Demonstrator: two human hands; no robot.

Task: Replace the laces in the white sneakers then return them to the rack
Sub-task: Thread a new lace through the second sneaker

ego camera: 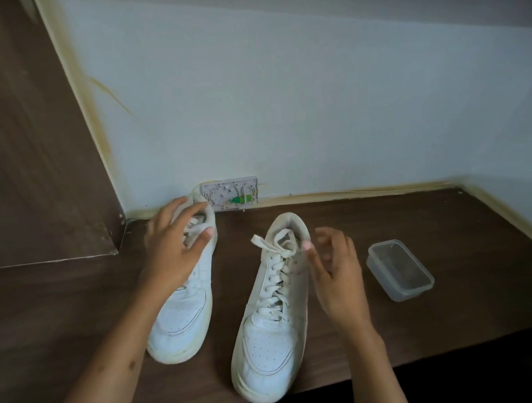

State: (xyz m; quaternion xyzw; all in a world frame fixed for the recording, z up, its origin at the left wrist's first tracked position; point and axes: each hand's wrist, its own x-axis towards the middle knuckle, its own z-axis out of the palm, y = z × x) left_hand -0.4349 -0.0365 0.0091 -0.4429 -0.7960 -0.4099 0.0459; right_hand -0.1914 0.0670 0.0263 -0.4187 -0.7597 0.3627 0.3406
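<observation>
Two white sneakers stand on a dark brown wooden surface (429, 249) in the lower half of the frame, toes pointing toward the bottom edge and heels toward the pale wall (312, 96) behind. The left sneaker (185, 316) sits left of centre with its heel near the wall; the left hand (173, 245) rests over its collar, fingers spread and lightly bent around the opening, the thumb lying across the laces at the top. The right sneaker (272, 326) stands at centre, its toe close to the front edge of the surface, fully laced, with a loose lace end (262, 242) sticking out to the left near the top eyelets. The right hand (338, 269) is just beside this shoe's right side near the collar, fingers loosely curled with nothing in them; whether the fingertips touch the shoe cannot be told. To the right of that hand, apart from it, sits a clear plastic container (400, 269). A small wall plate (230, 194) with a green part is mounted low on the wall behind the left sneaker.
</observation>
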